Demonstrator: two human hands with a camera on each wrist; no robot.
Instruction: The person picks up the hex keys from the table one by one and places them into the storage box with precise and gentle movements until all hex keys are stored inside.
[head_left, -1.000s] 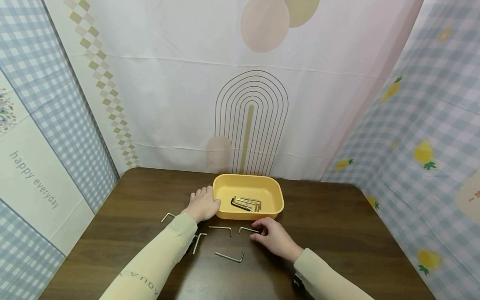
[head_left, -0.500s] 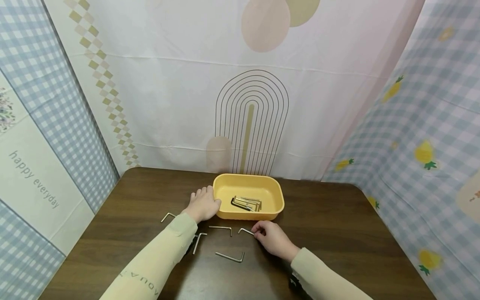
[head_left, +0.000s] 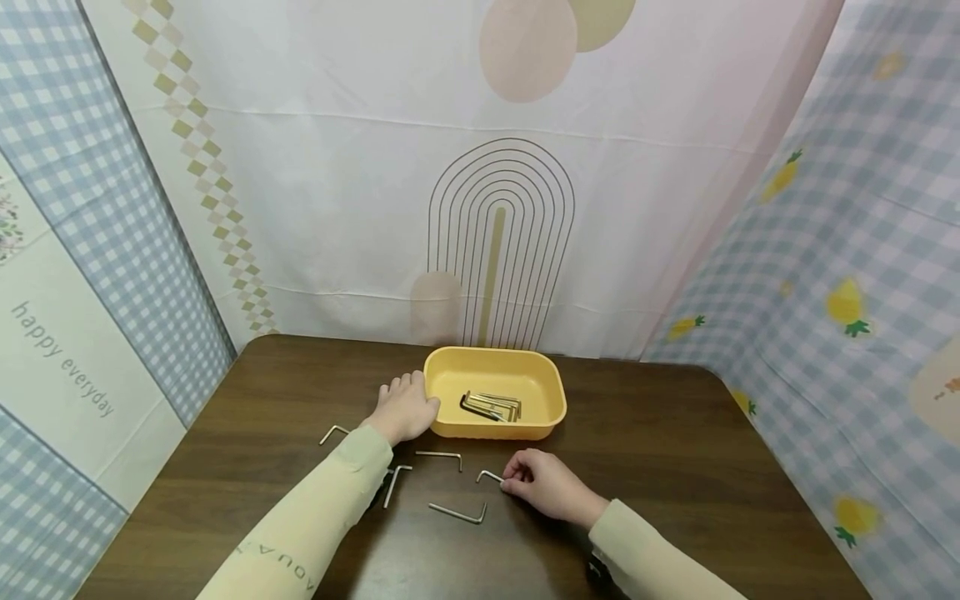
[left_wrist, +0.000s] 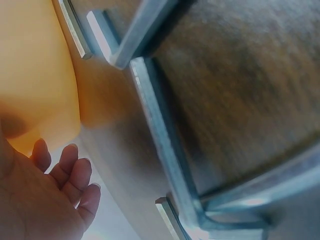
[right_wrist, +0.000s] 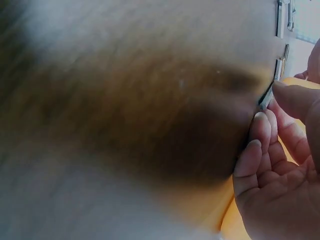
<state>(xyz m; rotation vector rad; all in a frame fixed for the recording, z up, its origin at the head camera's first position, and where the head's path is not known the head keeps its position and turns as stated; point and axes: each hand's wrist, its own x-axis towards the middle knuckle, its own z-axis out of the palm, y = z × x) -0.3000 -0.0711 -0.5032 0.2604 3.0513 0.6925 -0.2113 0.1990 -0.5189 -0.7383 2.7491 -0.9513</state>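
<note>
In the head view my right hand [head_left: 551, 487] pinches the long end of an L-shaped hex key [head_left: 489, 476] between thumb and fingertips, close over the table. The right wrist view shows that hex key [right_wrist: 267, 96] by the thumb tip, its held end hidden by the fingers. My left hand [head_left: 405, 408] rests against the left end of a yellow plastic bin [head_left: 487, 431], thumb at the rim and the other fingers extended. Its fingers show loosely bent beside the bin wall in the left wrist view. Several hex keys, one of them black [head_left: 477, 407], lie inside the bin.
Loose hex keys lie on the brown wooden table [head_left: 660, 467]: one in front of the bin [head_left: 441, 455], one nearer me [head_left: 457, 513], one by the left sleeve [head_left: 396, 485] and one farther left [head_left: 332, 432]. A patterned cloth [head_left: 345, 208] hangs behind the table.
My right fingers have closed on the hex key, and it has shifted slightly toward me, away from the bin. The left hand and bin stay in place.
</note>
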